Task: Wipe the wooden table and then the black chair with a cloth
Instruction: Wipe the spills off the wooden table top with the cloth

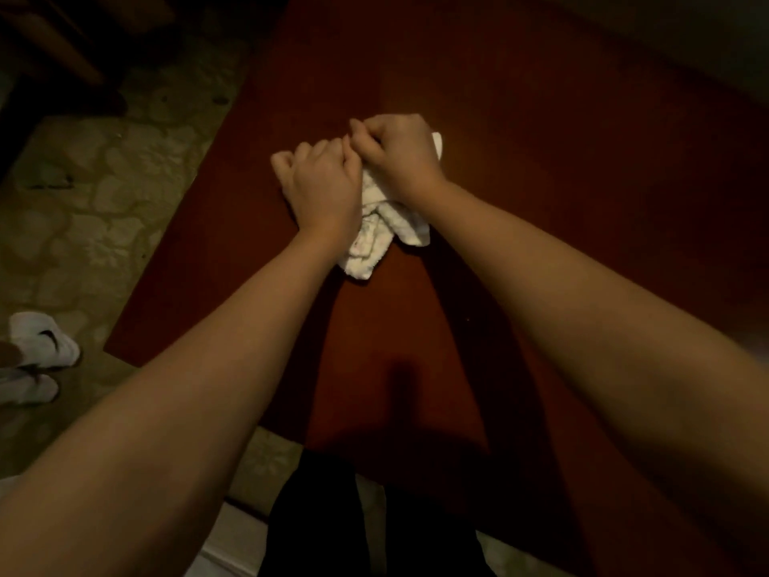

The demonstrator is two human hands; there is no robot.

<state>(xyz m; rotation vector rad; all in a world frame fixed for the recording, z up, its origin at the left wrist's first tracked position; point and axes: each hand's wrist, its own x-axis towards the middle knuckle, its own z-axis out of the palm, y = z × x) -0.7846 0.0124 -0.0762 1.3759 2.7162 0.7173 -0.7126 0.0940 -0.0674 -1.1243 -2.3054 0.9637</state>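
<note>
We see crumpled white terry cloth (376,226) at frame centre on dark reddish-brown wooden tabletop (541,131). Our left hand (320,185) and right hand (397,154) both sit curled on cloth's upper part, fingers gripping it, knuckles touching. White socked feet (39,351) on pale stone-pattern floor (104,193), left edge of frame.

Stone-patterned floor (95,210) along the left, dim light. Two white socked feet (39,343) at the left edge, one with a dark logo. Dark wooden furniture (50,43) in the top-left corner.
</note>
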